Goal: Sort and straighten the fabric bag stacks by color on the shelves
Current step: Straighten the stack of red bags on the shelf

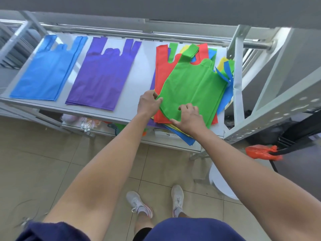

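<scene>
Two colors look done: blue stack [46, 72] and purple stack [102, 75] lie flat and apart on the shelf [132, 105], upper left. The mixed pile [160, 70] at center right is unsorted and skewed. My left hand [148, 103] pinches the top green bag [192, 89] at its lower-left corner and my right hand [189, 119] grips its bottom edge. I judge most sorting remains.

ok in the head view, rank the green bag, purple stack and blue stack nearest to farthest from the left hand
1. green bag, touching the left hand, atop the mixed pile
2. purple stack, middle of the shelf, left of the hand
3. blue stack, at its far left end
</scene>
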